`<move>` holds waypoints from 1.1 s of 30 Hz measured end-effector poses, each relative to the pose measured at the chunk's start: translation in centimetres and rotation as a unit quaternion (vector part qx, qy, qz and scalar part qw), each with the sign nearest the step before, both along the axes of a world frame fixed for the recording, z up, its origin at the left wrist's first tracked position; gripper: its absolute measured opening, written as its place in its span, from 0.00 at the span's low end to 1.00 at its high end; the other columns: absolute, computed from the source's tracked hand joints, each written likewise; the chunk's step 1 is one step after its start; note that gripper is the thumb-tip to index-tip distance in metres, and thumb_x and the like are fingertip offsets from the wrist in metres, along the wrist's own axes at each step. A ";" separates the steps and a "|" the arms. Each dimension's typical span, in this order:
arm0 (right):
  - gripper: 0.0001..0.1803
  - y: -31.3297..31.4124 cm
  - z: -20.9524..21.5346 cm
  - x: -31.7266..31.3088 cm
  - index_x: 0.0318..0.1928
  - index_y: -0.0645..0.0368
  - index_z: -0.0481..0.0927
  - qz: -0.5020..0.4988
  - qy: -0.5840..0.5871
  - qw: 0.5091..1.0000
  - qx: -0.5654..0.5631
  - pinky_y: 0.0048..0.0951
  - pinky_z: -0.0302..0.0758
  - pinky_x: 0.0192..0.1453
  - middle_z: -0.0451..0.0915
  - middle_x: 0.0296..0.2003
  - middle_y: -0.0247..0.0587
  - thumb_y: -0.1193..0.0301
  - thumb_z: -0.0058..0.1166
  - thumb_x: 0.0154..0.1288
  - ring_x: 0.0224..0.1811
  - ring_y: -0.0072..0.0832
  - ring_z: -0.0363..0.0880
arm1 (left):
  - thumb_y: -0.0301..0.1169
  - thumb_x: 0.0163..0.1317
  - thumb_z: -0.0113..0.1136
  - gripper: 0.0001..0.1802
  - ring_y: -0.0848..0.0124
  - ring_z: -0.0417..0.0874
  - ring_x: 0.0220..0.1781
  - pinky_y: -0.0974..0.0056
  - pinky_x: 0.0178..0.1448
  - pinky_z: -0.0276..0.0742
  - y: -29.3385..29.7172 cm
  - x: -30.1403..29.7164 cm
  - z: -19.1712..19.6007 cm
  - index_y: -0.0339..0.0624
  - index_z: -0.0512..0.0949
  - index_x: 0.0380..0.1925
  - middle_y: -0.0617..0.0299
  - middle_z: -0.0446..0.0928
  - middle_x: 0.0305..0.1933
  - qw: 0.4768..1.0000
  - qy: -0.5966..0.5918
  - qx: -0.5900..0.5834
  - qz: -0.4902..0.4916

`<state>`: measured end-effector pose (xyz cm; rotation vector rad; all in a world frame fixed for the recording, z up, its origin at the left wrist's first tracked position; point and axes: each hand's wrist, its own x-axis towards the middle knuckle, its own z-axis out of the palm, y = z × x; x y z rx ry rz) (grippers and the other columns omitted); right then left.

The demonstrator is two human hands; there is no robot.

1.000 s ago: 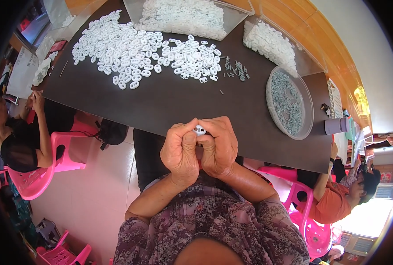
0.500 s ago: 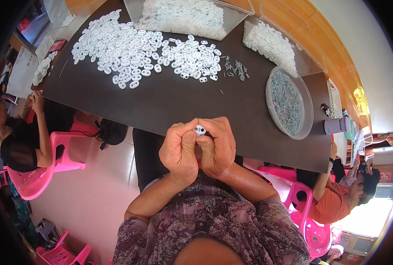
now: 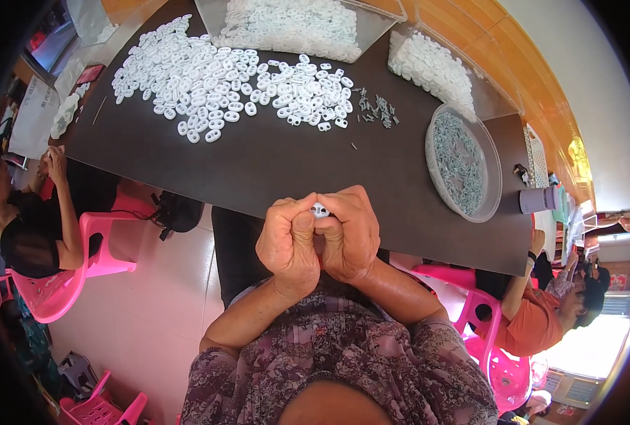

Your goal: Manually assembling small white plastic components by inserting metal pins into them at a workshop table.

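Held up in front of my chest, by the table's near edge, is a small white oval plastic piece with two holes (image 3: 320, 210). My left hand (image 3: 290, 241) pinches it from the left between thumb and fingers. From the other side my right hand (image 3: 348, 234) grips it the same way, so both hands are closed and their thumbs nearly meet. The fingers cover most of the piece. Beyond them on the dark table lie a large heap of similar white pieces (image 3: 187, 78), a smaller heap (image 3: 311, 92) and a small scatter of grey metal screws (image 3: 377, 110).
A round clear tub (image 3: 490, 185) of small screws stands at the right. Clear bins (image 3: 386, 14) of white pieces line the back. A lidded cup (image 3: 538, 201) is by the right edge. People sit on pink chairs (image 3: 53, 290) at both sides.
The white piece has tilted a little between my fingertips. Both hands keep their pinch in nearly the same place.
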<state>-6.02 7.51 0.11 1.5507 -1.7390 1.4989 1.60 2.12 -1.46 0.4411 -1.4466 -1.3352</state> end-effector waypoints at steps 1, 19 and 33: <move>0.11 0.0 0.1 0.0 0.41 0.68 0.74 -0.003 0.008 1.000 0.001 0.32 0.71 0.29 0.76 0.30 0.45 0.78 0.55 0.57 0.25 0.36 0.74 | 0.28 0.65 0.53 0.08 0.75 0.72 0.28 0.72 0.33 0.70 0.0 -0.1 0.0 0.32 0.76 0.37 0.61 0.73 0.28 1.000 -0.003 -0.009 0.005; 0.06 1.3 5.6 -7.9 0.32 0.62 0.79 -0.097 0.124 0.981 0.111 0.26 0.70 0.30 0.78 0.26 0.41 0.81 0.58 0.52 0.25 0.31 0.73 | 0.21 0.61 0.54 0.08 0.75 0.74 0.26 0.72 0.31 0.70 -4.9 -0.2 1.0 0.32 0.77 0.41 0.59 0.74 0.26 0.992 -0.105 0.051 -0.042; 0.10 -3.3 11.2 -30.3 0.35 0.60 0.81 -0.365 0.187 0.883 0.228 0.38 0.73 0.40 0.81 0.30 0.48 0.68 0.54 0.56 0.34 0.44 0.79 | 0.20 0.43 0.57 0.06 0.59 0.74 0.28 0.57 0.27 0.69 -9.6 -6.3 1.7 0.41 0.77 0.24 0.56 0.69 0.23 0.874 -0.270 -0.404 -0.004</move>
